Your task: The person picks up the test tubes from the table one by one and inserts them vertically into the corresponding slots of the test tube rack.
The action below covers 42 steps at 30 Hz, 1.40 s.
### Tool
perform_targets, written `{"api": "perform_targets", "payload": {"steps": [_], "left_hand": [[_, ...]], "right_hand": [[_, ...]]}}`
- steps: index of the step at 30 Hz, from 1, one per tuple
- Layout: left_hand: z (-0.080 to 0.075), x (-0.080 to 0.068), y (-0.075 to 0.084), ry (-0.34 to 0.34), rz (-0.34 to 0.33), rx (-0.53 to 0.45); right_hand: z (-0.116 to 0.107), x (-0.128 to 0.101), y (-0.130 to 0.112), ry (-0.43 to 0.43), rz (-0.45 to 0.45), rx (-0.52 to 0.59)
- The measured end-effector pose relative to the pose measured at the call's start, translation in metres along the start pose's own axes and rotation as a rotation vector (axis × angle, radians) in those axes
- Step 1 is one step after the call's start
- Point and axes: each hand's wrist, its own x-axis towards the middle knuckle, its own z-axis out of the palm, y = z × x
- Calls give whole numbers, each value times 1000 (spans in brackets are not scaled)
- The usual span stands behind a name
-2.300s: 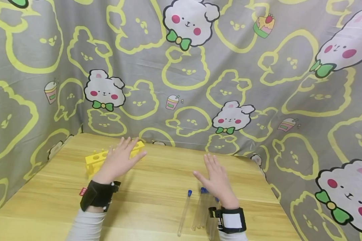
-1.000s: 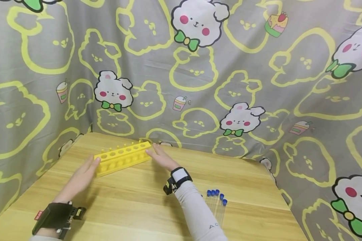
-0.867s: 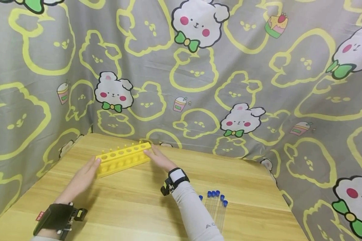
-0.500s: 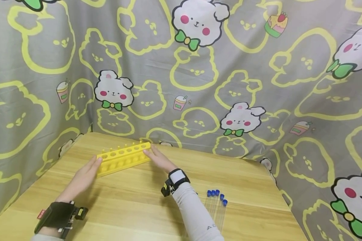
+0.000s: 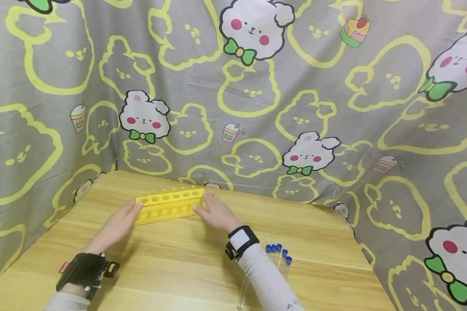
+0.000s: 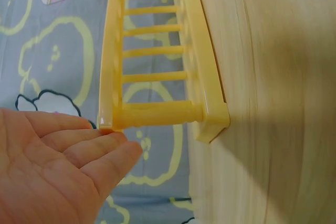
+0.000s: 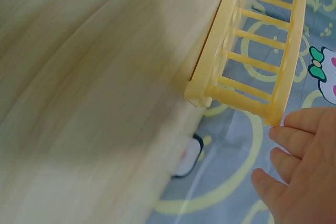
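A yellow test tube rack [image 5: 171, 206] with a row of round holes stands on the wooden table, held between my two hands. My left hand [image 5: 116, 222] touches its left end, thumb at the front upper corner. At the opposite end, my right hand [image 5: 218, 211] presses with fingers along the side and thumb toward the front. Both wrist views show fairly straight fingers right at the upper ends of the rack: the left fingers [image 6: 100, 150] and the right fingers [image 7: 294, 140]. No tubes sit in the rack.
Several clear test tubes with blue caps [image 5: 279, 247] lie on the table [image 5: 171, 268] at the right front, partly hidden by my right sleeve [image 5: 268, 280]. A patterned grey curtain [image 5: 202, 77] surrounds the back and sides of the table.
From being apart over the table, both hands came to the rack's two ends. Within the last half second the rack shifted right and turned slightly, moving with the hands.
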Motion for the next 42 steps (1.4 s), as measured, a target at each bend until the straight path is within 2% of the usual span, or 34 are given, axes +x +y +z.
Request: {"api": "perform_targets", "payload": {"steps": [8, 15, 20, 30, 33, 42], "left_hand": [[19, 15, 14, -12, 77, -5], [37, 25, 24, -6, 168, 1], [52, 30, 29, -26, 205, -9], [82, 41, 44, -110, 238, -70], [89, 42, 48, -119, 247, -81], [104, 41, 60, -133, 250, -93]], "right_hand": [[-11, -32, 20, 25, 33, -136], [-18, -60, 35, 52, 46, -163], [-22, -80, 46, 91, 57, -156], [-29, -118, 63, 155, 139, -134], [-31, -127, 67, 185, 150, -124], [-32, -144, 74, 201, 198, -152]]}}
